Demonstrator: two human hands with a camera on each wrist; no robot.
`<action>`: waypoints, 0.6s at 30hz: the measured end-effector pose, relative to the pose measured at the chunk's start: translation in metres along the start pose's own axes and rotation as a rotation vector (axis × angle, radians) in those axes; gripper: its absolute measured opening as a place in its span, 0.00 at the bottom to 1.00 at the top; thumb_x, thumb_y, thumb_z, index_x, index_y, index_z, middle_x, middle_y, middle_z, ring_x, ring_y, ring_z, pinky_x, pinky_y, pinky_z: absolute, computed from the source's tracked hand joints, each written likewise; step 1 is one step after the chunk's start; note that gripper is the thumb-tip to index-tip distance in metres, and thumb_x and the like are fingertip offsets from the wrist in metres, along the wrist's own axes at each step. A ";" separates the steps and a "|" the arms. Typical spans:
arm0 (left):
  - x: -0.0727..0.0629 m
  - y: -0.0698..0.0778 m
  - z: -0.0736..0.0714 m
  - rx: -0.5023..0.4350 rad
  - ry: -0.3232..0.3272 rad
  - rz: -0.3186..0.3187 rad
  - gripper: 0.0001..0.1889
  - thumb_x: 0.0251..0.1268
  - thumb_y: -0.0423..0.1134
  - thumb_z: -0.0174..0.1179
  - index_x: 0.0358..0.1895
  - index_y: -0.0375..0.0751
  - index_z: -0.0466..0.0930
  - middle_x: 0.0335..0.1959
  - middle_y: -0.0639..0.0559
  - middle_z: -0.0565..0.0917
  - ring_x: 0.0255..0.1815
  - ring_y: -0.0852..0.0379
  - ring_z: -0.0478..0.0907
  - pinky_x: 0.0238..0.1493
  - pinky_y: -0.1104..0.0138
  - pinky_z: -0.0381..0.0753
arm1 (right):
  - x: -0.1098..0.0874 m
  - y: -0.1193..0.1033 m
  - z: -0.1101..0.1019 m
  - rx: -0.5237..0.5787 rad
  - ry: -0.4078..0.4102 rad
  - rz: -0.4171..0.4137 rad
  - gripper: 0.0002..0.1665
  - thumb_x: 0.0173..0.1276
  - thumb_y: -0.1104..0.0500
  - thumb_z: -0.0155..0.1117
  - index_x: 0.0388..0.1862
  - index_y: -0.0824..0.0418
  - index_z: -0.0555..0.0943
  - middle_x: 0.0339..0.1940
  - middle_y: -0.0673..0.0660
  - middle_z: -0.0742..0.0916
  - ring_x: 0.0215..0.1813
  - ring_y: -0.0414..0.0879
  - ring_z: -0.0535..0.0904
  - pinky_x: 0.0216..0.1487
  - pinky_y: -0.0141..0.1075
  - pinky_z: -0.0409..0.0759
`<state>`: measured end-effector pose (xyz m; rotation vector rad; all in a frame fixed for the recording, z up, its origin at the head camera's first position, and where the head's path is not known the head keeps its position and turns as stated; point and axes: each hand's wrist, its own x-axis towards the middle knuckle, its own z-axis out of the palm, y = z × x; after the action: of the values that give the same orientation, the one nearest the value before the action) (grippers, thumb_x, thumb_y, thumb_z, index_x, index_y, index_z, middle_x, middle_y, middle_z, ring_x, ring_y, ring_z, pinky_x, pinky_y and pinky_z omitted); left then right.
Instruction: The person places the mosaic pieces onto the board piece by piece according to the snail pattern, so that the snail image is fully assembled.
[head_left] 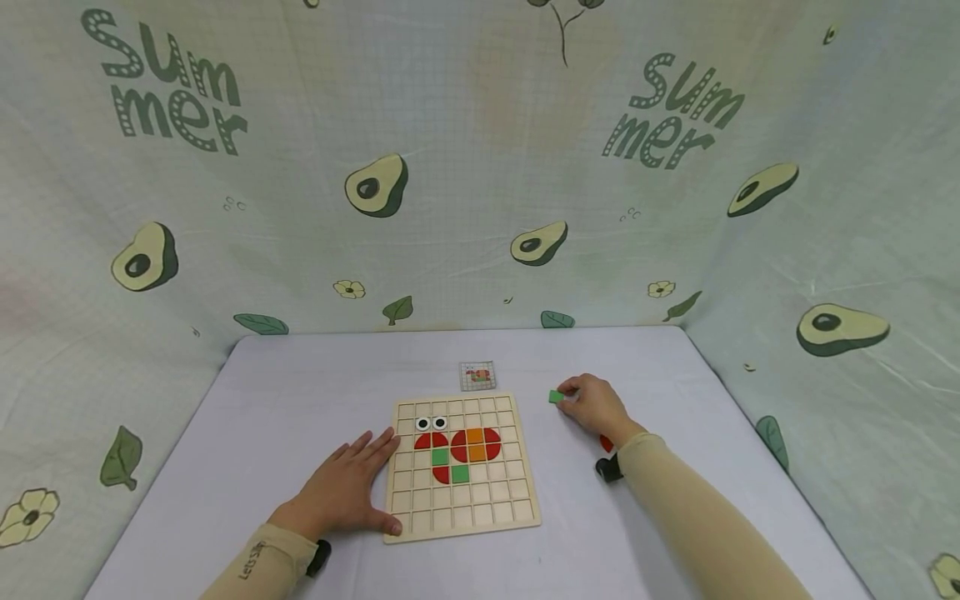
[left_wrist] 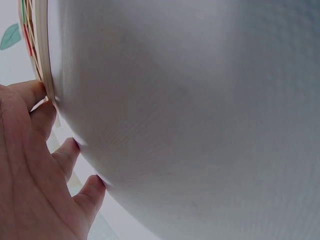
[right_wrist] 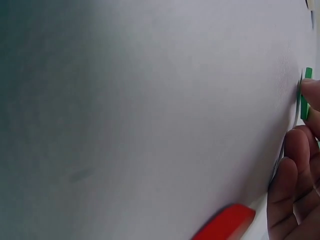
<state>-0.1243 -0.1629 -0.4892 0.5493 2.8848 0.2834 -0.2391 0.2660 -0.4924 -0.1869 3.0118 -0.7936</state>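
Observation:
A square wooden grid board (head_left: 462, 532) lies on the table in the head view. On it sit two black-and-white eye pieces (head_left: 439, 423), several red quarter-round pieces, two orange squares (head_left: 476, 452) and two green squares (head_left: 440, 457). My left hand (head_left: 341, 492) is spread along the board's left edge, its fingertips and thumb touching that edge. To the right of the board, my right hand (head_left: 596, 410) pinches a green square tile (head_left: 555, 397) between thumb and fingers, at the tabletop. The same tile (right_wrist: 304, 113) shows edge-on in the right wrist view.
A small picture card (head_left: 477, 377) lies behind the board. Partly hidden under my right wrist is a red curved piece (head_left: 606, 444), also seen low in the right wrist view. White cloth covers the table (head_left: 300, 375); a printed curtain (head_left: 450, 125) surrounds its back and sides.

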 end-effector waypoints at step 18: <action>0.002 -0.001 0.002 -0.003 0.007 0.001 0.70 0.24 0.83 0.66 0.77 0.47 0.61 0.79 0.53 0.58 0.78 0.41 0.52 0.73 0.42 0.54 | -0.005 -0.003 -0.001 0.063 0.006 0.018 0.16 0.62 0.55 0.74 0.48 0.58 0.86 0.36 0.49 0.84 0.33 0.44 0.76 0.38 0.39 0.78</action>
<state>-0.1258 -0.1625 -0.4914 0.5497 2.8908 0.2900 -0.2343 0.2650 -0.4900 -0.1565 2.9840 -0.8881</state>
